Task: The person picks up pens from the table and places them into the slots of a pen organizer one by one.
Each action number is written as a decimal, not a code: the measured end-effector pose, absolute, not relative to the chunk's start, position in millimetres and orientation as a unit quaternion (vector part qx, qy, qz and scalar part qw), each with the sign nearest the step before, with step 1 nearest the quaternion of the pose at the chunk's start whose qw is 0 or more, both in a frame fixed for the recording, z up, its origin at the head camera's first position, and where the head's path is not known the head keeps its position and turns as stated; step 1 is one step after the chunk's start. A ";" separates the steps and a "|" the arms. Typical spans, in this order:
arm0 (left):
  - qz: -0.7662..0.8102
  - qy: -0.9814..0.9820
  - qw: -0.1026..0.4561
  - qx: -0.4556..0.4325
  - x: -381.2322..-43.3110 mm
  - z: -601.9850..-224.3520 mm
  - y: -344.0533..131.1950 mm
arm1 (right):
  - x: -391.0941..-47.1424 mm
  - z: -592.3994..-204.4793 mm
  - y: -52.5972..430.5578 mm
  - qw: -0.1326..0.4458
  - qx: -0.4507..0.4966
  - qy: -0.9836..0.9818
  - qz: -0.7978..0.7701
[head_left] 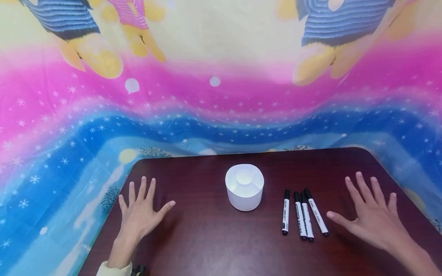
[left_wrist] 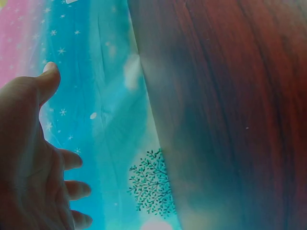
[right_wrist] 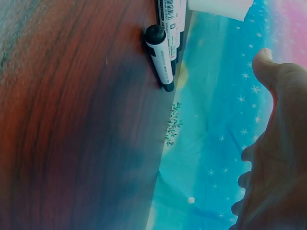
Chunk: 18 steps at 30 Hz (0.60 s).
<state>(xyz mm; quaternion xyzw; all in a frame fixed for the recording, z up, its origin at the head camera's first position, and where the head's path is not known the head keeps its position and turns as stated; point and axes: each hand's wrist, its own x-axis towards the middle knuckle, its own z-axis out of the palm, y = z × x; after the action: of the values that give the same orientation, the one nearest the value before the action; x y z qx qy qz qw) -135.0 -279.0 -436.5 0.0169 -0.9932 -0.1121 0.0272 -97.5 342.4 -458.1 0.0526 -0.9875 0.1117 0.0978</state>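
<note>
My left hand (head_left: pixel 139 216) is spread over the left side of the table, fingers straight, holding nothing. On the right side, my right hand (head_left: pixel 374 218) is likewise spread, its thumb closest to the markers. A white round holder (head_left: pixel 244 199) with inner compartments stands upright between the hands, near the back. To its right lie several white markers with black caps: one marker (head_left: pixel 285 212) lies apart, and another marker (head_left: pixel 316 212) slants beside the rest. In the right wrist view, a marker (right_wrist: pixel 162 62) and part of the white holder (right_wrist: pixel 223 7) show beyond the hand.
The dark wooden table (head_left: pixel 207 245) has rounded back corners. A printed cloth (head_left: pixel 193 99) in pink, blue and cream hangs behind it and along both sides. A pale sleeve (head_left: pixel 114 269) and a dark object at the left wrist show at the lower edge.
</note>
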 end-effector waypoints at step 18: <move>-0.109 -0.993 0.026 0.021 -133.7 -438.1 -278.3 | -96.7 -457.8 342.7 0.092 0.045 -0.989 0.106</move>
<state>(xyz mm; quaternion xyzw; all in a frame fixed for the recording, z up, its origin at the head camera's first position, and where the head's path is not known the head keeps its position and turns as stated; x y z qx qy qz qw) -133.7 -278.3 -438.1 0.0205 -0.9935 -0.1094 0.0256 -96.7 342.7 -457.8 0.0448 -0.9891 0.1060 0.0916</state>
